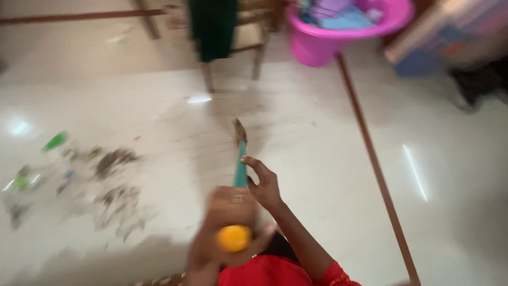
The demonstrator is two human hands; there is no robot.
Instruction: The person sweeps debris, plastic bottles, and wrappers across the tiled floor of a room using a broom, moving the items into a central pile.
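While the left hand [227, 212] gripped the teal, yellow-capped broom handle [241, 169], the right hand [264, 185] touched it, fingers spread wide.

Single head view, worn on the person's head, tilted steeply down and forward over a glossy pale floor [317, 175]. Very near the person's own body: red sleeve at bottom edge, just below the broom [241, 159]. Broom runs up-frame from the bottom centre, away from the camera. Pink tub [328, 45] sits far beyond the broom, up-right at the top edge; a chair up-left of the tub. Motion blur throughout. No second view, so no overlap.
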